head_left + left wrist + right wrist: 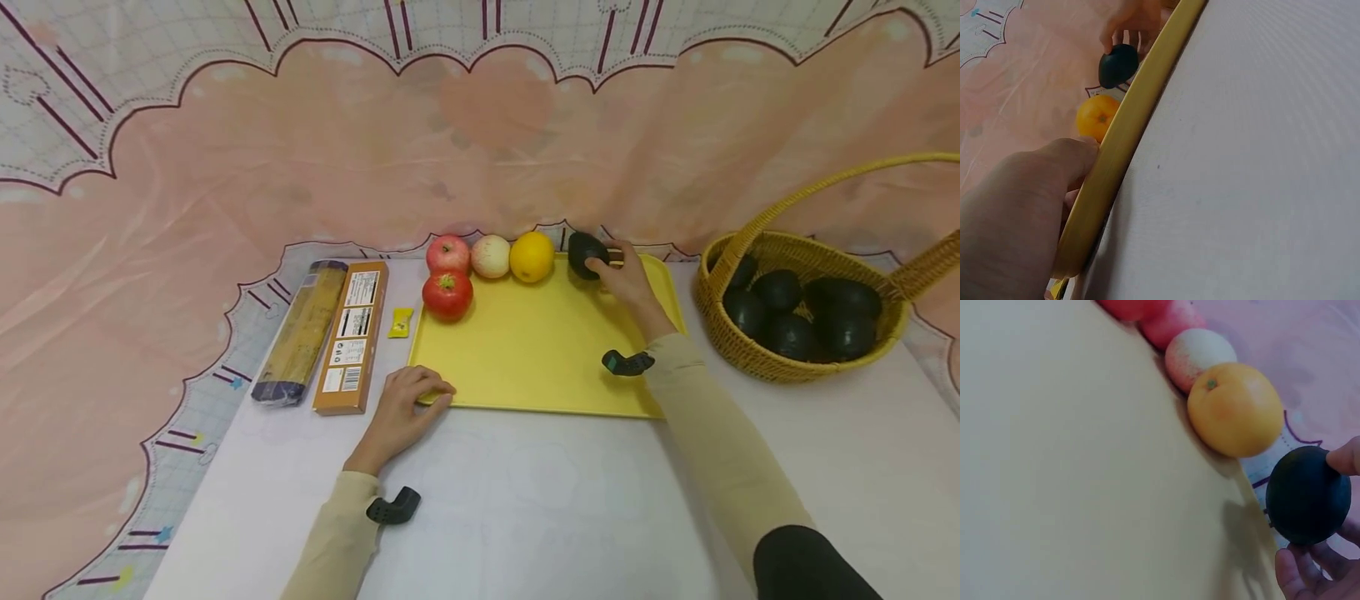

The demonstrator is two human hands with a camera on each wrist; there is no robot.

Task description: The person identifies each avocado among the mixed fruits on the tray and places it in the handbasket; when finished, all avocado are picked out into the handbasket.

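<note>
My right hand [630, 283] grips a dark avocado [587, 255] between thumb and fingers over the tray's back edge. In the right wrist view the avocado [1309, 495] hangs beside an orange [1235, 409], a small gap between them. At the near left corner of the yellow tray [525, 367], my left hand [401, 412] holds the rim, thumb along the front edge. Along the tray's back left stand a red apple [447, 254], a pale round fruit [491, 256] and the orange [532, 257]. A tomato [447, 295] sits in front of the apple.
A wicker basket [720, 329] with a tall handle stands to the right, several avocados [793, 335] inside. Left of the tray lie a small yellow packet [401, 322], an orange-brown box [351, 337] and a long clear-wrapped pack [300, 333]. A patterned cloth [375, 150] hangs behind.
</note>
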